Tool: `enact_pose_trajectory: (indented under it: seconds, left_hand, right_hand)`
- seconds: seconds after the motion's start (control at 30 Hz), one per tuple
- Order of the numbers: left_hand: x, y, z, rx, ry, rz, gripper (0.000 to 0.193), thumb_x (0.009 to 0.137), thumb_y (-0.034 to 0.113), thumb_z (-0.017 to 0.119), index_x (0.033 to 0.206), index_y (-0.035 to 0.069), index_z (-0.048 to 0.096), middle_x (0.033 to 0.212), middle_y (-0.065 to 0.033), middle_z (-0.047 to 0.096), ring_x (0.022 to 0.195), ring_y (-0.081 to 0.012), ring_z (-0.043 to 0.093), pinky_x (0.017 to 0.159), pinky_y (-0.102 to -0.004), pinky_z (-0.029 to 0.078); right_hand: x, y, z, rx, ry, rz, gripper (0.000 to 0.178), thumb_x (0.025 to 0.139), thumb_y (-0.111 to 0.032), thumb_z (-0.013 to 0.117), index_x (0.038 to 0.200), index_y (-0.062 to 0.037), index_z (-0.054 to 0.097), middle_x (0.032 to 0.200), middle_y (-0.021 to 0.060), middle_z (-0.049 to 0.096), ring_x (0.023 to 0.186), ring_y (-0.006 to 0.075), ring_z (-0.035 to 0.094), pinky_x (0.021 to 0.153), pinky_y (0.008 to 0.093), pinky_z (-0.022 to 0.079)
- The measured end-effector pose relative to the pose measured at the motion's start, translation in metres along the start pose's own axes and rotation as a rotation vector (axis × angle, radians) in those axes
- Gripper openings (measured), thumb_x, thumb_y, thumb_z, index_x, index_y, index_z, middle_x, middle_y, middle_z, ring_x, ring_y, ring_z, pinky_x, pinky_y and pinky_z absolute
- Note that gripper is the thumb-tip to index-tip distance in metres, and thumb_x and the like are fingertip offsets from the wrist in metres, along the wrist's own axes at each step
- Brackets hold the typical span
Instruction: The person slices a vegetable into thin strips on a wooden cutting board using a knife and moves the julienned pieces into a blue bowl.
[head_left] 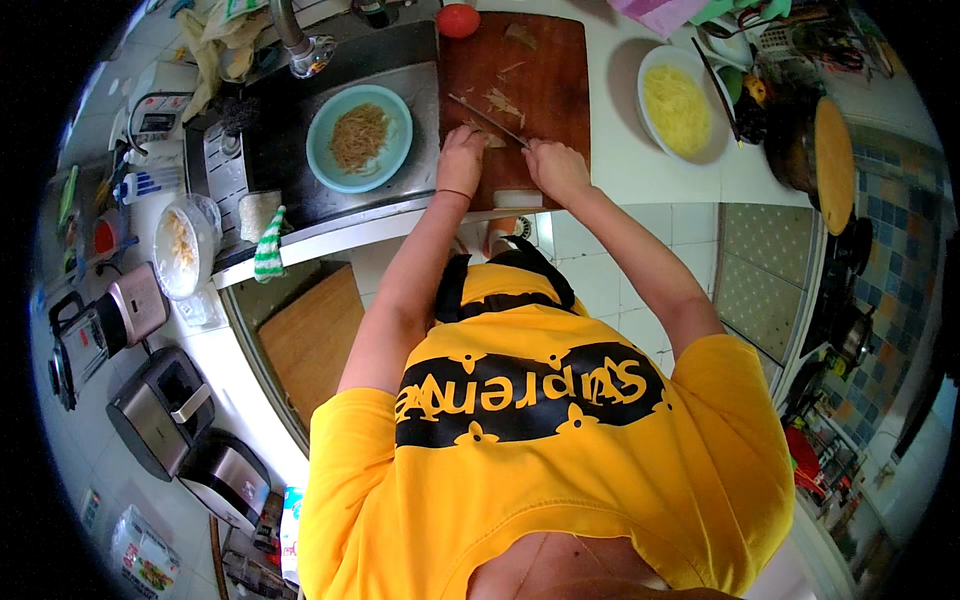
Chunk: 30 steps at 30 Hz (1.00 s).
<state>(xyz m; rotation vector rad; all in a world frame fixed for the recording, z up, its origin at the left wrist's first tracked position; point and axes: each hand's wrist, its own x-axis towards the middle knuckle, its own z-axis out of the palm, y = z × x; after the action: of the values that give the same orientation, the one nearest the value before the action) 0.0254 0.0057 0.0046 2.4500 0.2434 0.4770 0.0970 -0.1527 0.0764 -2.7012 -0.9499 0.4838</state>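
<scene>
A reddish-brown cutting board (560,80) lies in front of me, with pale, thin food scraps (500,102) scattered over it. My right hand (557,170) is closed around the handle of a knife (485,118), whose blade points away and to the left across the board. Close to the blade, my left hand (461,160) presses its bent fingers down on a small pale piece of food (492,140). The kind of that piece cannot be made out, as the fingers partly cover it. A round red tomato (458,20) sits at the board's far left corner.
Left of the board, a turquoise bowl (400,150) of brownish shreds stands in the sink (425,85) under a faucet (311,58). A white bowl (712,150) of yellow shreds is on the right counter, beside a dark pot (790,150). Small appliances (165,410) line the left.
</scene>
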Motion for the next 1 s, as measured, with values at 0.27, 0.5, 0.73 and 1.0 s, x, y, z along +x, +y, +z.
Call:
enact_pose_trajectory:
  seconds: [0.27, 0.5, 0.73, 1.0]
  left_hand:
    - [-0.002, -0.004, 0.005, 0.010, -0.011, 0.003, 0.013, 0.078, 0.010, 0.054, 0.086, 0.006, 0.064, 0.099, -0.0109, 0.058, 0.094, -0.0303, 0.053, 0.083, -0.0378, 0.044]
    - [0.000, 0.004, 0.001, 0.054, -0.032, -0.009, 0.013, 0.078, 0.010, 0.054, 0.086, 0.005, 0.063, 0.099, -0.0114, 0.057, 0.095, -0.0303, 0.052, 0.083, -0.0373, 0.044]
    - [0.000, 0.003, 0.000, 0.026, 0.025, 0.007, 0.015, 0.081, 0.011, 0.055, 0.090, 0.005, 0.066, 0.097, -0.0134, 0.057, 0.091, -0.0326, 0.053, 0.081, -0.0394, 0.044]
    - [-0.004, -0.005, -0.001, 0.049, -0.033, 0.082, 0.017, 0.079, 0.008, 0.053, 0.090, 0.006, 0.065, 0.095, -0.0140, 0.058, 0.092, -0.0337, 0.052, 0.082, -0.0397, 0.044]
  right_hand:
    - [-0.007, 0.007, 0.010, -0.023, -0.110, -0.016, 0.024, 0.088, -0.023, 0.046, 0.085, -0.0026, 0.059, 0.080, 0.0199, 0.063, 0.076, 0.0380, 0.061, 0.067, 0.0484, 0.048]
    - [0.028, -0.011, 0.018, 0.028, -0.076, 0.017, 0.025, 0.087, -0.024, 0.047, 0.086, -0.0028, 0.060, 0.079, 0.0224, 0.062, 0.078, 0.0391, 0.061, 0.069, 0.0482, 0.049]
    - [0.014, 0.011, -0.003, 0.124, 0.002, 0.056, 0.027, 0.088, -0.025, 0.046, 0.086, -0.0026, 0.062, 0.080, 0.0223, 0.063, 0.075, 0.0399, 0.060, 0.068, 0.0492, 0.048]
    - [-0.009, 0.005, -0.006, 0.010, -0.065, -0.035, 0.024, 0.088, -0.023, 0.047, 0.083, -0.0030, 0.059, 0.076, 0.0200, 0.063, 0.073, 0.0377, 0.061, 0.065, 0.0476, 0.048]
